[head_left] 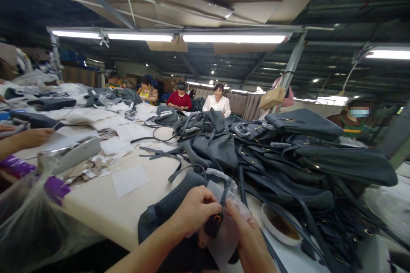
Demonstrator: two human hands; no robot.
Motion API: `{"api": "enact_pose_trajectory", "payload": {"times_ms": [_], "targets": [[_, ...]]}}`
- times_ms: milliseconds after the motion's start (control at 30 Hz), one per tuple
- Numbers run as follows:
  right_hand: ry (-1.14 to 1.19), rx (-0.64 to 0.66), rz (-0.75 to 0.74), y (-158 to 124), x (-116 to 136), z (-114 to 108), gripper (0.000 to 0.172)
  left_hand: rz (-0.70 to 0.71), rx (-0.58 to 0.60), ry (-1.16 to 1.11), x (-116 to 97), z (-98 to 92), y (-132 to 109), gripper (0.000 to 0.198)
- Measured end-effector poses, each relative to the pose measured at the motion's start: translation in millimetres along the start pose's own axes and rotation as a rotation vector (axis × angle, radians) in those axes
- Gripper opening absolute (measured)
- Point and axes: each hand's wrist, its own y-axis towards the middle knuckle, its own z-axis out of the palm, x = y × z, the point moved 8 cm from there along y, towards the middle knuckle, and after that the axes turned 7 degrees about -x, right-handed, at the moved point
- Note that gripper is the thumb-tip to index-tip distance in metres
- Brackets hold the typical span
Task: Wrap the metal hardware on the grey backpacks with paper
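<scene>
A dark blue-grey handbag (169, 202) lies at the table's front edge before me. My left hand (197, 209) is closed in a pinch at the top of a small black tag (214, 222) with an orange mark. Right beside it, my right hand (246, 230) has its thumb pressed on thin translucent wrapping (221, 245). A narrow dark strap (225, 192) passes between both hands. Crumpled clear wrapping covers the bag's handle (221, 174) just above. The undersides of my fingers are partly hidden.
Many dark bags (288, 158) with trailing straps pile up at the right. A white bowl (282, 224) of brown contents stands beside my right hand. Leftward are a paper sheet (130, 180), cardboard scraps (92, 166) and a co-worker's hand (32, 138). Several people sit beyond.
</scene>
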Motion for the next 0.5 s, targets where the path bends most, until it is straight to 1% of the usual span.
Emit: {"api": "enact_pose_trajectory", "payload": {"times_ms": [33, 100, 133, 167, 200, 233, 267, 300, 333, 400, 467, 500], "targets": [[0.011, -0.008, 0.024, 1.7, -1.2, 0.8, 0.037, 0.032, -0.008, 0.035, -3.2, -0.9, -1.1, 0.011], [0.029, -0.024, 0.06, 5.8, -2.2, 0.7, 0.035, 0.102, 0.015, 0.057, -13.7, -4.5, -6.5, 0.008], [0.029, -0.029, 0.062, 7.8, -1.4, 0.2, 0.034, 0.135, 0.023, 0.025, -20.4, -10.0, -10.6, 0.014], [0.026, -0.035, 0.065, 9.4, -0.8, -0.7, 0.033, 0.165, 0.018, -0.035, -27.5, -19.4, -15.3, 0.021], [0.021, -0.04, 0.069, 10.5, -0.5, -1.6, 0.033, 0.191, -0.01, -0.113, -34.2, -33.4, -20.1, 0.025], [0.015, -0.041, 0.074, 11.1, -0.6, -2.3, 0.033, 0.211, -0.051, -0.18, -39.1, -50.7, -24.9, 0.021], [0.01, -0.035, 0.084, 11.1, -1.2, -2.2, 0.032, 0.23, -0.111, -0.22, -42.1, -70.9, -29.4, 0.012], [0.008, -0.024, 0.098, 10.8, -2.3, -1.5, 0.032, 0.241, -0.169, -0.215, -42.5, -91.3, -33.4, 0.012], [0.014, -0.019, 0.114, 10.2, -3.6, -1.0, 0.032, 0.243, -0.206, -0.148, -40.4, -109.5, -36.3, 0.016], [0.03, -0.026, 0.136, 9.1, -5.6, -1.0, 0.032, 0.241, -0.285, 0.11, -30.5, -141.8, -39.6, 0.021], [0.031, -0.027, 0.14, 8.6, -6.4, -1.3, 0.031, 0.239, -0.397, 0.364, -16.6, -169.2, -42.0, 0.027], [0.019, -0.028, 0.142, 8.8, -7.1, -2.5, 0.031, 0.235, -0.459, 0.435, -8.9, -180.5, -43.6, 0.026]]}}
